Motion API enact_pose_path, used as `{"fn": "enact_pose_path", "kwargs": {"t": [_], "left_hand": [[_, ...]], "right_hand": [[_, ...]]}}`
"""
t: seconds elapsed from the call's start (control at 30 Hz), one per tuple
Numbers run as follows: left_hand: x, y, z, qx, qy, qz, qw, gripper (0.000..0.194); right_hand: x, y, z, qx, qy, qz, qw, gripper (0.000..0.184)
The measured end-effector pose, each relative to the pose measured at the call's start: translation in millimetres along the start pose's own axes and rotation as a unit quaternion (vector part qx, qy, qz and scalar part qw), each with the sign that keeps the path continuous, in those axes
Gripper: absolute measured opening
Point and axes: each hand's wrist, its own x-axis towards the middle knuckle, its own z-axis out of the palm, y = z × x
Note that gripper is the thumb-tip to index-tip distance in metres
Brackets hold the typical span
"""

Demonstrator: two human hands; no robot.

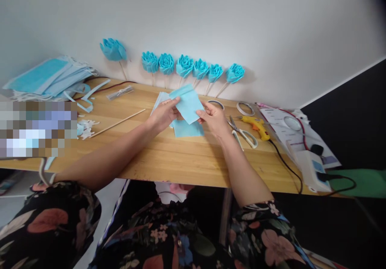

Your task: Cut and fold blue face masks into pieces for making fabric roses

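A light blue fabric square [189, 105], with a folded strip along its upper edge, is held up between my two hands. My left hand [165, 114] pinches its left corner between thumb and fingers. At its lower right edge, my right hand [212, 117] grips it the same way. Beneath it on the wooden table lies another blue fabric piece [189, 129], partly covered. More pale pieces [159, 99] show behind my left hand. Right of my right hand are scissors [243, 132] with pale handles and a yellow glue gun [256, 126].
Several blue fabric flowers on sticks, one a larger flower [113, 50], lean against the wall. Face masks [45, 76] are piled at the left, near a wooden stick [117, 123]. Tape rolls [245, 108] and a white power strip [312, 170] with cords are on the right.
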Motion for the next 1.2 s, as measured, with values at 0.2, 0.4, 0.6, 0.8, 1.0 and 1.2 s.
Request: {"fn": "enact_pose_path", "kwargs": {"t": [0.2, 0.4, 0.6, 0.8, 1.0, 1.2], "left_hand": [[-3, 1, 1.8, 0.062, -0.032, -0.014, 0.997, 0.049], [-12, -6, 1.9, 0.494, -0.158, 0.123, 0.846, 0.031], [-17, -16, 5.3, 0.733, -0.221, 0.210, 0.608, 0.016], [-10, 34, -1.8, 0.781, 0.044, 0.238, 0.576, 0.026], [-14, 32, 4.4, 0.559, 0.024, 0.157, 0.814, 0.035], [-19, 4, 16.4, 0.148, -0.095, -0.082, 0.981, 0.056]], "right_hand": [[4, 2, -4, 0.052, 0.076, -0.043, 0.995, 0.037], [14, 5, -25, 0.102, 0.181, -0.092, 0.974, 0.039], [17, 9, -29, 0.092, 0.215, -0.102, 0.967, 0.037], [20, 15, -27, 0.068, 0.195, -0.124, 0.971, 0.035], [14, 12, -17, -0.003, 0.186, -0.122, 0.975, 0.037], [-7, -6, 7, -0.132, 0.088, -0.161, 0.974, 0.029]]}}
